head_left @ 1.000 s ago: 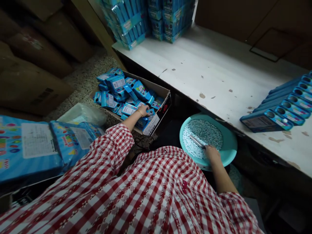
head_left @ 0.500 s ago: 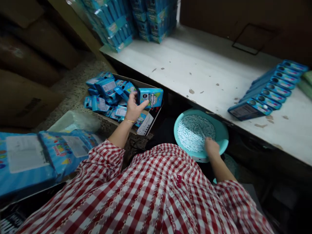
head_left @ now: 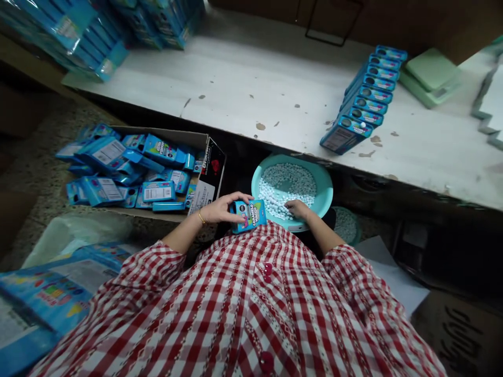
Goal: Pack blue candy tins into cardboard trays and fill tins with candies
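Note:
My left hand (head_left: 220,209) is closed around a small blue candy box (head_left: 251,215) printed "Caramelo Macizo", held in front of my body just left of the turquoise basin (head_left: 324,183). The basin is filled with small white candies (head_left: 288,180). My right hand (head_left: 299,209) reaches into it from the near right side, its fingers curled down at the candies; what they grip, if anything, I cannot make out. Left of my left hand, a cardboard carton (head_left: 204,193) holds many more blue candy boxes (head_left: 106,154), lying jumbled.
On the worn white table (head_left: 236,78), a row of filled-looking blue boxes (head_left: 349,131) stands beside a pale green scale (head_left: 432,76). Wrapped stacks of blue boxes (head_left: 90,42) rise at the far left. A second tub of candies (head_left: 346,225) sits low at right.
My left hand has brought the candy box from above the carton toward the basin and my body. My right hand stays in the basin. The view has swung to the right.

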`<act>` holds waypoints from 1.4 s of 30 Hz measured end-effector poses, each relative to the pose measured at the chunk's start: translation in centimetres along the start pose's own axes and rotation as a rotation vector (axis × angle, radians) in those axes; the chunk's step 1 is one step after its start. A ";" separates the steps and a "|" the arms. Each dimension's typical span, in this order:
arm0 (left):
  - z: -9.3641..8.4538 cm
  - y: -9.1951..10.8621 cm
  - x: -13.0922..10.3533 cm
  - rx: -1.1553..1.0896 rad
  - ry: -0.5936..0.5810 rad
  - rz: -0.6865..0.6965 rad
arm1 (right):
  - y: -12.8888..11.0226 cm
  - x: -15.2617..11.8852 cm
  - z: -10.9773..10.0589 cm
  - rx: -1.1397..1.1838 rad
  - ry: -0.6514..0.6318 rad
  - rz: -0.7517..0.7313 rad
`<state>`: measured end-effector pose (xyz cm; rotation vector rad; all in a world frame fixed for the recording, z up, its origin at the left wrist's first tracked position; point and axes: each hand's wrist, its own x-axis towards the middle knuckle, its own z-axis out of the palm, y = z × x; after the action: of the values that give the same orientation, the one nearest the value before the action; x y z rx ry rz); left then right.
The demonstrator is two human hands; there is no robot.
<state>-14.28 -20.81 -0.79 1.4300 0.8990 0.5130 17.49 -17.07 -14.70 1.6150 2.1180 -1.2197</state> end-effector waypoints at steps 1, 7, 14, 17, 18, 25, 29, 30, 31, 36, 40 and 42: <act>-0.1 0.5 -0.2 0.010 -0.053 0.023 | 0.1 -0.1 -0.1 0.021 0.006 0.003; 0.7 0.8 0.0 0.087 -0.098 0.072 | 0.6 -2.0 -1.7 0.117 0.048 0.031; 2.5 -2.9 6.6 -0.065 0.422 -0.029 | 0.6 -6.3 -6.8 0.369 0.086 -0.006; 3.2 -3.8 10.1 -0.020 0.510 -0.065 | -0.1 -8.5 -9.4 0.419 0.105 -0.040; 3.4 -3.9 10.9 0.023 0.508 -0.079 | -0.5 -9.1 -10.2 0.403 0.110 -0.051; 5.8 -3.3 13.5 0.372 0.455 -0.033 | -5.1 -9.2 -14.0 -0.021 0.102 -0.062; 6.5 -3.8 13.8 0.391 0.425 -0.045 | -8.7 -8.2 -14.7 -0.271 0.060 -0.022; 6.6 -4.0 13.8 0.392 0.425 -0.047 | -9.3 -8.4 -14.9 -0.327 0.062 -0.005; 6.6 -4.2 13.8 0.393 0.431 -0.047 | -9.7 -8.7 -15.1 -0.375 0.072 0.015; 5.4 -4.7 12.9 0.375 0.514 -0.045 | -7.3 -10.8 -15.2 -0.396 0.178 0.062; 4.0 -4.9 11.7 0.412 0.612 -0.113 | -3.6 -8.1 -11.1 -0.376 0.237 0.263; 3.6 -5.5 11.3 0.439 0.684 -0.115 | -3.2 -5.5 -7.7 -0.423 0.182 0.305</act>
<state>-5.93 -14.85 -8.90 1.6019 1.7118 0.7705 19.13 -15.60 -4.92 1.8054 1.9566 -0.5084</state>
